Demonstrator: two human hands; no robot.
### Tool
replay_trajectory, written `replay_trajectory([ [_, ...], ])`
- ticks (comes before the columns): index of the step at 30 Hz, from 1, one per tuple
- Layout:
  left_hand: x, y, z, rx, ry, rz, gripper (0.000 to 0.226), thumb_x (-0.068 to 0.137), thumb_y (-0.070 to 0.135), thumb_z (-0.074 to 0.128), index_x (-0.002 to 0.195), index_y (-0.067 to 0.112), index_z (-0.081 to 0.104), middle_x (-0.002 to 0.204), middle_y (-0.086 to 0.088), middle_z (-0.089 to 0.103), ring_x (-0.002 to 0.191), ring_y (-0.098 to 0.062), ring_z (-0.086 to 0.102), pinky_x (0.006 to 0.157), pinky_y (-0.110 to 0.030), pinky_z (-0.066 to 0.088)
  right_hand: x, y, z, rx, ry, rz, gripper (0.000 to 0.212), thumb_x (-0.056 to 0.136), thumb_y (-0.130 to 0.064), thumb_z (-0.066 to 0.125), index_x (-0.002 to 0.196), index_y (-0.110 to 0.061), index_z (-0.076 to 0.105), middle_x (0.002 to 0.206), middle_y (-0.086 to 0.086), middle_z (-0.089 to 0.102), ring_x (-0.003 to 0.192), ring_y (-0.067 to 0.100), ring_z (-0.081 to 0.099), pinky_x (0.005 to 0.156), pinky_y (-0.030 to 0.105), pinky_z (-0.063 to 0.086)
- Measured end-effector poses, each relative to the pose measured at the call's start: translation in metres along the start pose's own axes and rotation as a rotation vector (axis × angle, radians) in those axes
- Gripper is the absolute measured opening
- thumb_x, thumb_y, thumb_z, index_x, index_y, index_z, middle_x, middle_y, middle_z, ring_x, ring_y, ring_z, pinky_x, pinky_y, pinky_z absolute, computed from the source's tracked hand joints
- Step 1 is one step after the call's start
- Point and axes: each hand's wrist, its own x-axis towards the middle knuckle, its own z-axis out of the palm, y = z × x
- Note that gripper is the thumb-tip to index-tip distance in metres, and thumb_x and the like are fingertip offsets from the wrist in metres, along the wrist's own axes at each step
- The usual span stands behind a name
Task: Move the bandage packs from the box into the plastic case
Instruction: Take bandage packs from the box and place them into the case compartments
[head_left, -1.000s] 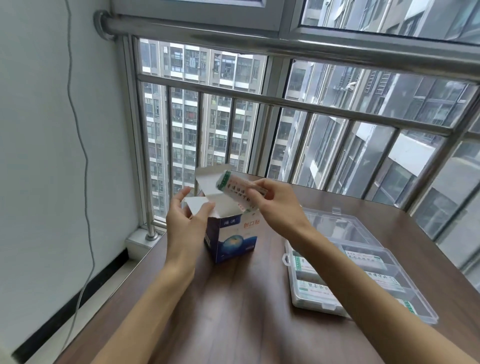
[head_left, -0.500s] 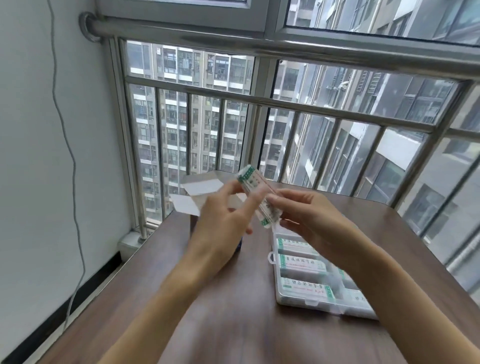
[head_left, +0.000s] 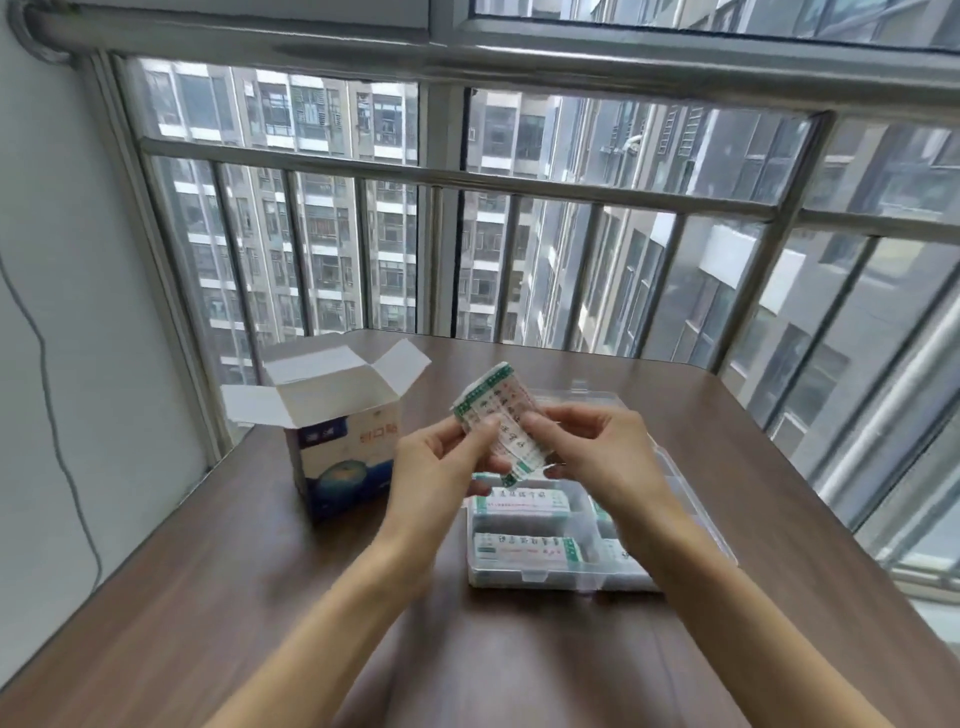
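Bandage pack (head_left: 498, 421) between both hands above plastic case (head_left: 685, 499)

A dark brown wooden table (head_left: 218, 597) with a rounded far edge fills the lower half of the frame. On it, left of centre, stands a blue and white cardboard box (head_left: 343, 457) with its top flaps open. To the right of it, near the centre, lies a clear plastic case (head_left: 524, 577) with compartments, its lid open.
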Motion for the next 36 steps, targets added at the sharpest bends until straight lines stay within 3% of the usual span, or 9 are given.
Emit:
replay_trajectory([
  [3,0.001,-0.002,-0.005,0.02,-0.015,-0.01,0.009,0.086,0.02,0.067,0.09,0.016,0.074,0.079,-0.004,0.075,0.053,-0.002,0.058,0.051,-0.014,0.043,-0.001,0.002,-0.004,0.168,-0.079,0.189,0.013,0.083,-0.016,0.069,0.093,-0.01,0.073,0.069,0.001,0.072,0.057,0.005,0.064,0.053,0.014,0.049],
  [6,0.001,-0.002,-0.005,-0.032,0.044,-0.011,0.009,0.079,0.019,0.073,0.086,0.014,0.074,0.073,-0.002,0.074,0.044,0.001,0.051,0.047,-0.01,0.038,-0.001,0.004,-0.005,0.21,-0.137,0.25,0.01,0.082,-0.02,0.07,0.088,-0.014,0.074,0.069,-0.002,0.071,0.058,0.003,0.063,0.056,0.013,0.048],
  [11,-0.003,-0.002,-0.002,-0.058,0.081,-0.003,0.009,0.078,0.015,0.075,0.085,0.009,0.074,0.07,-0.002,0.074,0.048,0.001,0.058,0.045,-0.008,0.038,-0.002,0.008,-0.002,0.2,-0.149,0.187,0.009,0.083,-0.018,0.068,0.089,-0.014,0.074,0.076,0.0,0.073,0.068,0.007,0.067,0.06,0.015,0.05],
  [16,-0.005,0.002,-0.005,-0.077,-0.031,-0.094,0.009,0.088,0.018,0.064,0.084,0.016,0.073,0.078,-0.004,0.075,0.051,-0.001,0.059,0.045,-0.014,0.031,-0.002,0.01,-0.002,0.279,-0.075,0.195,0.006,0.083,-0.013,0.068,0.085,-0.01,0.072,0.073,0.003,0.073,0.063,0.009,0.067,0.057,0.016,0.053],
  [19,-0.004,0.001,-0.007,-0.056,-0.013,-0.117,0.012,0.09,0.018,0.062,0.083,0.017,0.072,0.077,-0.003,0.074,0.041,-0.001,0.047,0.047,-0.017,0.029,-0.003,0.012,-0.001,0.232,-0.069,0.176,0.009,0.081,-0.015,0.07,0.09,-0.012,0.073,0.082,0.004,0.075,0.073,0.01,0.07,0.061,0.017,0.054],
  [23,-0.005,-0.001,-0.006,-0.122,0.022,-0.083,0.01,0.086,0.015,0.065,0.09,0.011,0.073,0.081,-0.008,0.074,0.035,0.0,0.041,0.044,-0.007,0.036,-0.006,0.013,0.0,0.152,-0.065,0.115,0.016,0.078,-0.016,0.074,0.093,-0.017,0.072,0.083,0.0,0.075,0.076,0.005,0.07,0.06,0.013,0.048],
  [26,-0.007,-0.002,-0.004,-0.142,0.023,-0.079,0.012,0.087,0.019,0.065,0.09,0.01,0.073,0.078,-0.005,0.074,0.035,-0.001,0.041,0.044,-0.006,0.037,-0.006,0.014,0.001,0.198,-0.024,0.077,0.015,0.079,-0.009,0.072,0.093,-0.015,0.071,0.079,-0.003,0.074,0.066,-0.001,0.067,0.054,0.006,0.044],
  [33,-0.007,0.004,-0.007,0.023,0.056,0.038,0.016,0.092,0.016,0.059,0.08,0.014,0.071,0.063,0.0,0.07,0.041,0.001,0.052,0.041,-0.006,0.034,0.001,0.012,-0.013,0.114,-0.046,0.021,0.016,0.082,-0.011,0.068,0.095,-0.02,0.07,0.088,-0.005,0.074,0.078,0.001,0.068,0.076,0.018,0.053],
  [36,-0.001,0.007,-0.018,0.047,0.145,0.053,0.019,0.093,0.02,0.06,0.077,0.018,0.07,0.061,0.003,0.07,0.043,0.001,0.056,0.039,-0.008,0.033,0.011,0.003,-0.03,-0.097,-0.158,-0.01,0.019,0.082,-0.013,0.068,0.098,-0.024,0.069,0.094,-0.003,0.073,0.088,0.008,0.068,0.077,0.022,0.053],
])
